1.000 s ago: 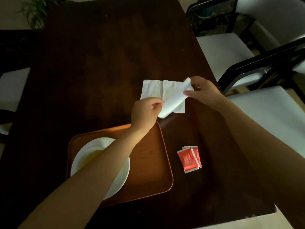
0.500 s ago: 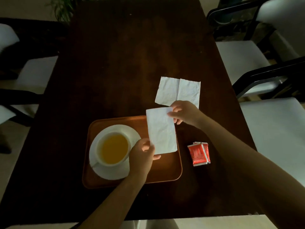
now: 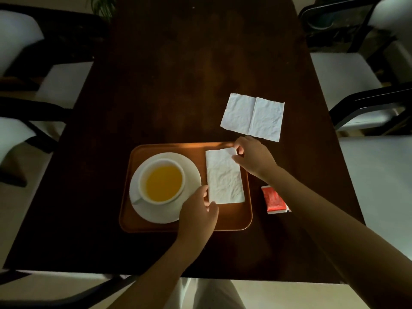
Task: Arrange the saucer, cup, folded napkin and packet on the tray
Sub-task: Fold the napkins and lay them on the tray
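A brown wooden tray (image 3: pixel 169 148) lies on the dark table. On its left half a white saucer (image 3: pixel 191 172) carries a white cup (image 3: pixel 161 182) of yellow liquid. A folded white napkin (image 3: pixel 224 177) lies flat on the tray's right half. My left hand (image 3: pixel 197 216) pinches the napkin's near left corner. My right hand (image 3: pixel 254 156) pinches its far right corner. A red packet (image 3: pixel 273 199) lies on the table just right of the tray, partly hidden by my right forearm.
A second white napkin (image 3: pixel 253 117), unfolded with a centre crease, lies on the table beyond the tray to the right. Chairs with white seats (image 3: pixel 341 74) stand along both sides of the dark wooden table (image 3: pixel 178 74).
Both hands brought the folded napkin down from above the table onto the tray's right half, where it now lies flat. The view shifted, revealing the cup on the saucer.
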